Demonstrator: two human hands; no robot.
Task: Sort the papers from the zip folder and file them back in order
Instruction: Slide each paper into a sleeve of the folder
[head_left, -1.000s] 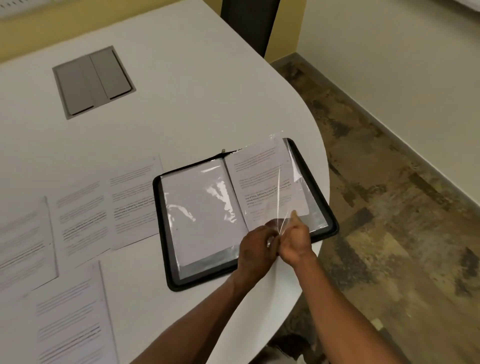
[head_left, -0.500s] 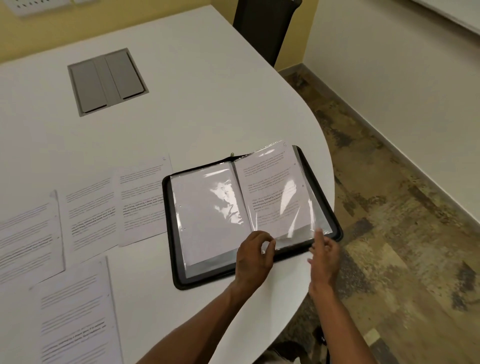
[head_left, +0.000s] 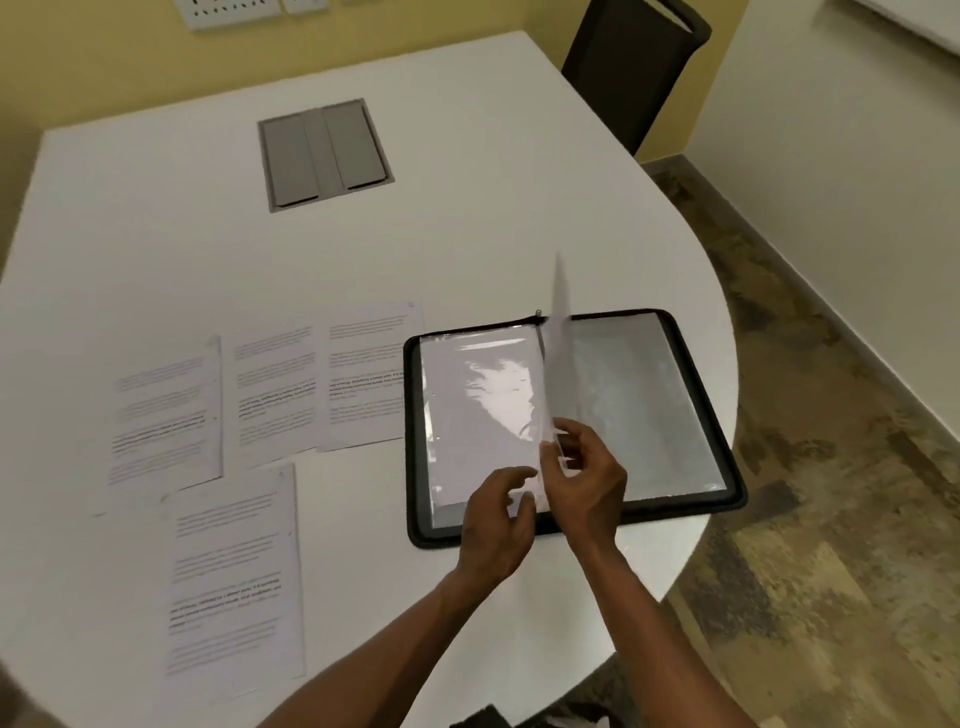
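A black zip folder (head_left: 691, 405) lies open on the white table (head_left: 467, 223) near its right edge, with clear plastic sleeves inside. One sleeve holding a sheet (head_left: 558, 343) stands upright over the spine, mid-turn. My right hand (head_left: 587, 478) pinches its lower edge. My left hand (head_left: 498, 514) hovers beside it over the left page, fingers loosely bent, touching the sleeve's bottom corner. Several printed papers lie left of the folder: three in a row (head_left: 363, 374) and one nearer me (head_left: 234, 571).
A grey cable hatch (head_left: 322, 156) is set into the table's middle. A dark chair (head_left: 634, 57) stands at the far right corner. The table's curved edge runs just right of the folder, with patterned floor (head_left: 831, 519) beyond.
The sleeve with the sheet, flat on the right side before, is now lifted upright over the spine. My right hand moved from the folder's right edge onto it. The camera view pulled back.
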